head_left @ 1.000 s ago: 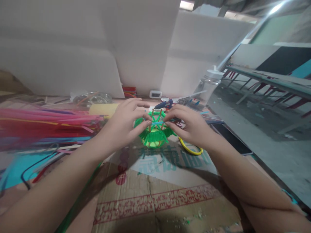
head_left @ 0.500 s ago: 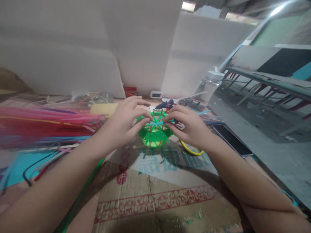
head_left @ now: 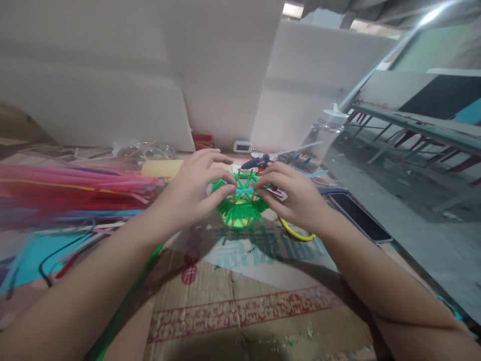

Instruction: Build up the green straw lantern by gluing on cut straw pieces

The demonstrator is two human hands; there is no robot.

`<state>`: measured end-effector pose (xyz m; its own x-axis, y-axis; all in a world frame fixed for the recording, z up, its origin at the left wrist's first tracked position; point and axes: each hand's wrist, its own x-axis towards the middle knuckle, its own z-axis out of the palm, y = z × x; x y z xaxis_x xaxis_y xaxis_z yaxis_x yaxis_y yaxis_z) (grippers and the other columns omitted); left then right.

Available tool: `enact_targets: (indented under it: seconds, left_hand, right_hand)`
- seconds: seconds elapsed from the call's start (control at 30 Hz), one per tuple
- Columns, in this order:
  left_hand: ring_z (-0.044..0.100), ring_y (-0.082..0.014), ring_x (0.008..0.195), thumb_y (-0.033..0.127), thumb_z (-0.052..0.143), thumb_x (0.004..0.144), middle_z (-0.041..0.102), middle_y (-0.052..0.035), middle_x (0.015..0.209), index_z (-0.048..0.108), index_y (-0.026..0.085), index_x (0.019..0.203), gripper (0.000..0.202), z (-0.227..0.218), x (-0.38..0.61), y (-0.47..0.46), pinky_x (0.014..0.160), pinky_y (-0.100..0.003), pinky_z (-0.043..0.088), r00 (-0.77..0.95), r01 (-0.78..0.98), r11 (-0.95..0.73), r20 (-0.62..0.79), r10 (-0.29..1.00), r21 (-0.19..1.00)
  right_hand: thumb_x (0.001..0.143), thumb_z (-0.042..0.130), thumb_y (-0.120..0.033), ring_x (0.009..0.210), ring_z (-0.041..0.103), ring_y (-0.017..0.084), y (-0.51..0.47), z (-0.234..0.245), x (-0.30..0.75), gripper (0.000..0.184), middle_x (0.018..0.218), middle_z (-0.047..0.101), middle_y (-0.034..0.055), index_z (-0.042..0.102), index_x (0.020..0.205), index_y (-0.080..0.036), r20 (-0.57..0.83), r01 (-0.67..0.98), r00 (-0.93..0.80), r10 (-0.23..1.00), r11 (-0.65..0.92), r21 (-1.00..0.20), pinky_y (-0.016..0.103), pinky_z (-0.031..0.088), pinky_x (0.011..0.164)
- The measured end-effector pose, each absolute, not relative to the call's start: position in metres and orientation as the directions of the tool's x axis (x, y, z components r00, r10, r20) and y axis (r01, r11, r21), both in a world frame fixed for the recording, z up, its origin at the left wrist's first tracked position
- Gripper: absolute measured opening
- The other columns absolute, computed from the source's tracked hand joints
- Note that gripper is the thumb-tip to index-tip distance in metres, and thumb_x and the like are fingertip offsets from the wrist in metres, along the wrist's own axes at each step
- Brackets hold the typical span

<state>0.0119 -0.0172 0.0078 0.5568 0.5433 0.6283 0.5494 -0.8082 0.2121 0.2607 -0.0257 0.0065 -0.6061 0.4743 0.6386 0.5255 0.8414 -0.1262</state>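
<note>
A light blue pipe cleaner (head_left: pixel 246 190) runs between my hands across the top of a small green craft piece. My left hand (head_left: pixel 199 185) pinches its left end between thumb and forefinger, with the other fingers raised. My right hand (head_left: pixel 289 190) grips it further along, and its free end sticks out past the knuckles. The green craft piece (head_left: pixel 240 211) has a fringed green skirt, crossed green strips and thin brown sticks standing up. It sits on printed cardboard (head_left: pixel 233 301); my fingers partly cover its upper sides.
A blue glue gun (head_left: pixel 255 162) lies just behind the piece. Colourful pipe cleaners (head_left: pixel 75 185) are heaped at left. A yellow ring (head_left: pixel 296 234), a phone (head_left: pixel 358 216) and a clear bottle (head_left: pixel 326 133) stand or lie at right. A small digital clock (head_left: pixel 242 146) is at the back.
My left thumb and forefinger have shifted very slightly right along the blue pipe cleaner, nearer my right hand. Otherwise the scene looks almost the same, with a tiny camera shift.
</note>
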Motion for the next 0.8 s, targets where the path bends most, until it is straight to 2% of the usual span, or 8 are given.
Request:
enact_targets:
  seconds: [0.57, 0.8]
  left_hand:
    - [0.053, -0.0299, 0.129, 0.035, 0.059, 0.096, 0.066, -0.0099, 0.127, 0.073, 0.021, 0.091, 0.02, 0.008, 0.0119, -0.0173, 0.112, -0.053, 0.038, 0.563, 0.562, -0.805, 0.625, 0.541, 0.191]
    - [0.054, -0.0293, 0.128, 0.03, 0.06, 0.095, 0.066, -0.0098, 0.126, 0.072, 0.021, 0.088, 0.016, 0.0068, 0.0116, -0.0172, 0.112, -0.052, 0.038, 0.552, 0.575, -0.796, 0.627, 0.549, 0.191]
  right_hand:
    - [0.094, 0.058, -0.014, 0.092, 0.064, 0.021, -0.0276, 0.0079, 0.2607, 0.008, 0.097, 0.066, 0.0089, 0.065, 0.096, -0.018, 0.619, 0.558, -0.602, 0.504, 0.82, -0.125, 0.035, 0.052, 0.079]
    - [0.093, 0.057, -0.014, 0.093, 0.064, 0.022, -0.0283, 0.0083, 0.2608, 0.008, 0.098, 0.066, 0.0091, 0.064, 0.096, -0.018, 0.611, 0.558, -0.61, 0.504, 0.821, -0.12, 0.036, 0.052, 0.079]
